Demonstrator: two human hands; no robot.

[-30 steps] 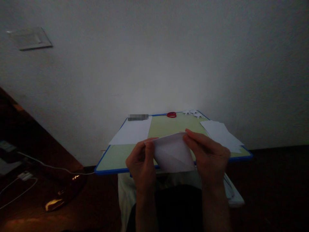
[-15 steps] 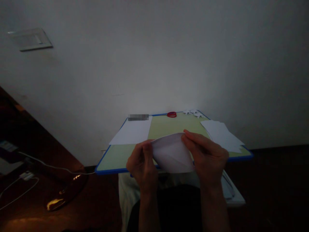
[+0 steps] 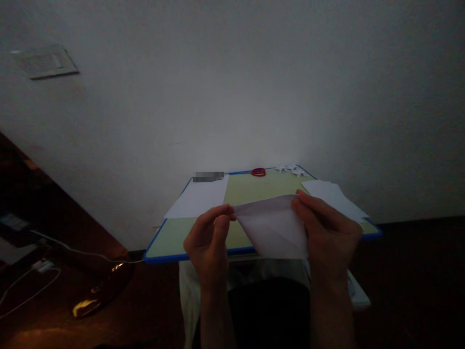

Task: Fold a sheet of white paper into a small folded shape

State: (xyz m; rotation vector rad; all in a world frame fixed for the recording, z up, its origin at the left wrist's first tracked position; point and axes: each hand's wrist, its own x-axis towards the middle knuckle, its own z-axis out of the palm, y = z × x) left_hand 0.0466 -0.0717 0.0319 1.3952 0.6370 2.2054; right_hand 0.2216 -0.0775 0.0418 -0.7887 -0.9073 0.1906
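A folded piece of white paper [image 3: 278, 228] is held up above the near edge of the table, its straight top edge slanting slightly up to the right. My right hand [image 3: 329, 237] pinches its upper right corner between thumb and fingers. Beside the pointed left corner is my left hand [image 3: 209, 242], with curved fingers and the thumb tip a little apart from them. Those fingertips are at or just touching the corner; the exact contact is too dark to make out.
The light-green table [image 3: 174, 237] has a blue rim against the wall. On it lie a white sheet [image 3: 199, 196], a blurred-out grey item [image 3: 208, 177], red-handled scissors [image 3: 258, 172], small white paper stars [image 3: 291, 168] and a stack of white paper [image 3: 332, 196]. A white cable [image 3: 87, 253] hangs at left.
My right hand has moved right and slightly up with the folded paper. My left hand has shifted a little left, its thumb coming off the paper. The paper now looks flatter.
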